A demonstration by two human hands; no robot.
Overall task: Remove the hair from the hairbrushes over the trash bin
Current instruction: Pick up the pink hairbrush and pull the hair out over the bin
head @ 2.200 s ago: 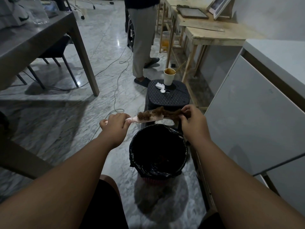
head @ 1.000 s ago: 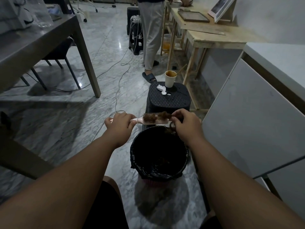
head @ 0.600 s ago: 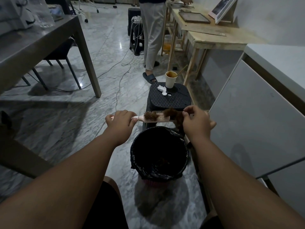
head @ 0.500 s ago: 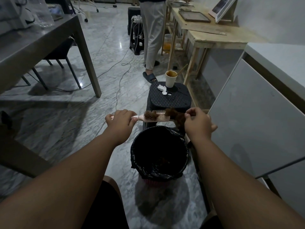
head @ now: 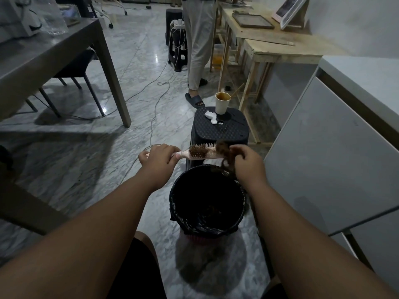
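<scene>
Pink plastic fills your left hand (head: 157, 160): its fingers are curled tight around the slim handle of a paddle hairbrush (head: 205, 155), with the thumb tip pressed beside a thin metal band. From that hand the brush runs level toward your right hand (head: 248, 164), its pale pins standing upward. A matted, frizzy patch of brown hair sits among the pins just past your left thumb.

Your right hand is closed in a pinch on a brown tuft of hair (head: 223, 148) at the brush's outer tip. The tuft is woolly and tangled, and one curled loop hangs below your fingers.

Below and between both hands, a little nearer to you, stands the round trash bin (head: 176, 214). It is lined with a glossy, crinkled black bag, and a ribbed pinkish base shows under the bag's edge. The hanging loop of hair is over the bin's far rim, by your right wrist.

Beyond your hands is a black plastic stool (head: 220, 131) with a squarish, dimpled seat. On it stand a tapered paper cup (head: 222, 104) and a crumpled white scrap (head: 210, 116). Polished grey-veined marble floor (head: 86, 160) spreads out past your left hand.
</scene>
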